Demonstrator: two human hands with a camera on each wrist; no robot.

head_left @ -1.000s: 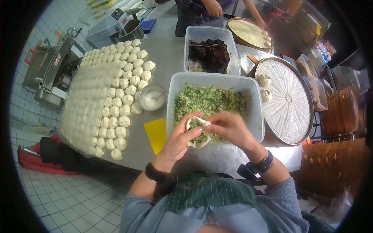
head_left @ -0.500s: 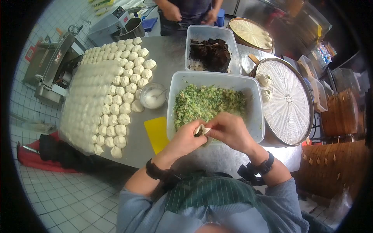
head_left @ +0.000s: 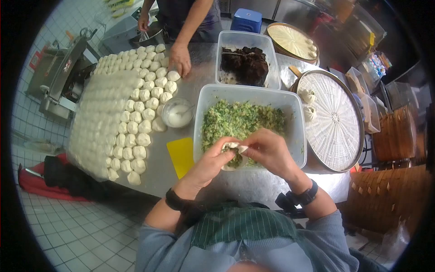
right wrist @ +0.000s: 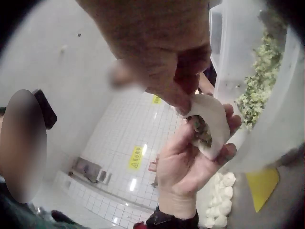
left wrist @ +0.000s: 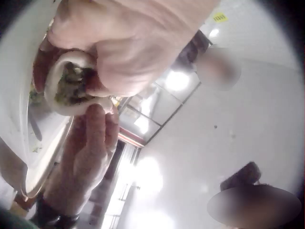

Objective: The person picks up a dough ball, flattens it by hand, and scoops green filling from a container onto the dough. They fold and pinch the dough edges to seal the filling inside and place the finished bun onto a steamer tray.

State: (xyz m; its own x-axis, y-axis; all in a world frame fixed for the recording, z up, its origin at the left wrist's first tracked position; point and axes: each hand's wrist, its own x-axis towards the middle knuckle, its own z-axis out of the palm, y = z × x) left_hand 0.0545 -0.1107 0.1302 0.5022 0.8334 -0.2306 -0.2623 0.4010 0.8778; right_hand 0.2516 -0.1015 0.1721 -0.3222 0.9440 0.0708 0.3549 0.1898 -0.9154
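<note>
Left hand [head_left: 208,166] cups a filled, unsealed bun [right wrist: 217,118], fingers curled round it. Right hand [head_left: 273,153] pinches the bun's edge, fingertips nearly together. Bun is above the tub's [head_left: 296,119] near side.

Head camera is looking forward and down from above, farthest off, covering left hand [head_left: 206,168], right hand [head_left: 273,153] and surface [head_left: 235,188]. Left wrist camera is looking from close by, facing past the dough [right wrist: 218,121] to the right hand. Right wrist camera is facing the left hand, equally near. All three views are sharing the dough; head and right wrist views are also sharing the tub [head_left: 295,124].
</note>
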